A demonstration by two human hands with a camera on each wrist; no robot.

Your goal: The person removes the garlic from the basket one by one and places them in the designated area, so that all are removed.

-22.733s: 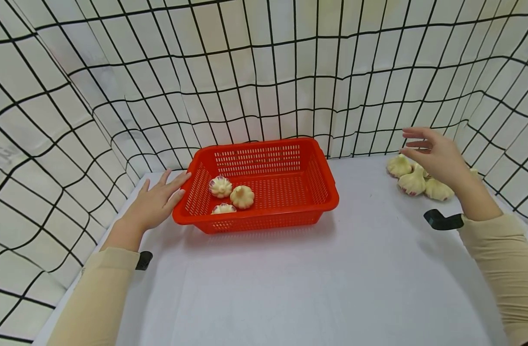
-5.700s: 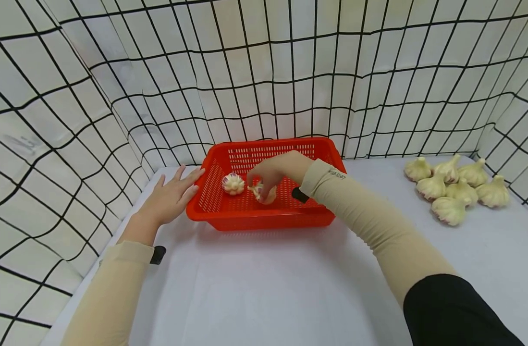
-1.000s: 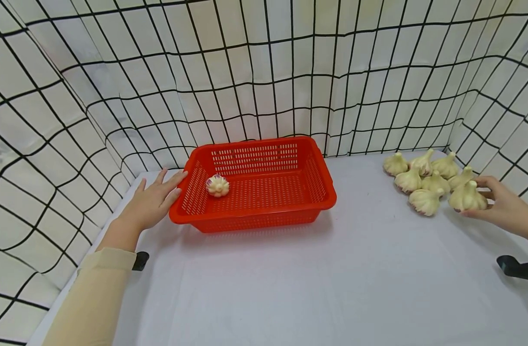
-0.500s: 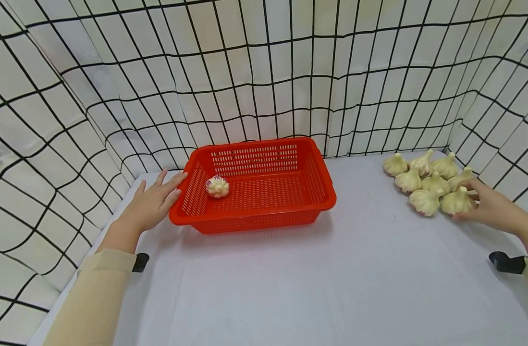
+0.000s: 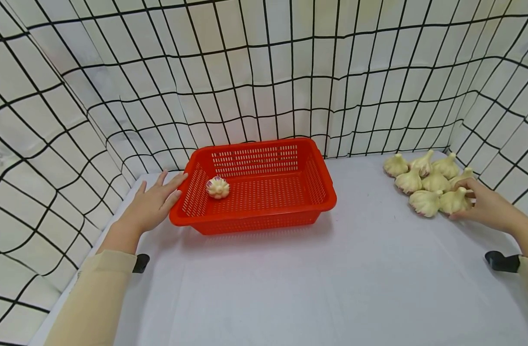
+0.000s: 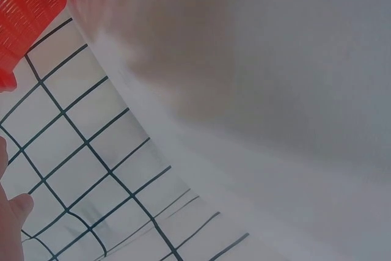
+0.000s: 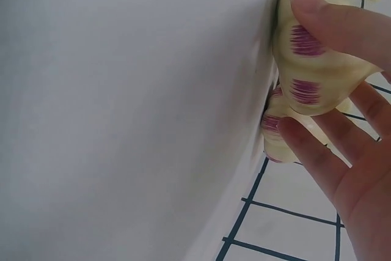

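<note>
In the head view a red plastic basket [image 5: 255, 214] stands left of centre, with one purple-streaked garlic bulb [image 5: 218, 187] inside near its left wall. My left hand [image 5: 151, 204] rests on the basket's left rim, fingers spread. At the right, my right hand [image 5: 484, 202] holds a garlic bulb [image 5: 455, 201] by its side, at the front right of a group of several bulbs [image 5: 435, 181]. The right wrist view shows the thumb pressed on this bulb [image 7: 305, 59], the fingers reaching around its other side. A further bulb [image 7: 278, 132] sits beyond the fingers.
A white cloth-covered table [image 5: 289, 283] lies under everything. Black grid netting [image 5: 264, 86] over white panels walls in the back and both sides, close behind the basket and the garlic group.
Over the last second my right hand has moved the held bulb left, up against the group. Compared with earlier frames, fewer bulbs lie in the basket and more at the right. The left hand stays put.
</note>
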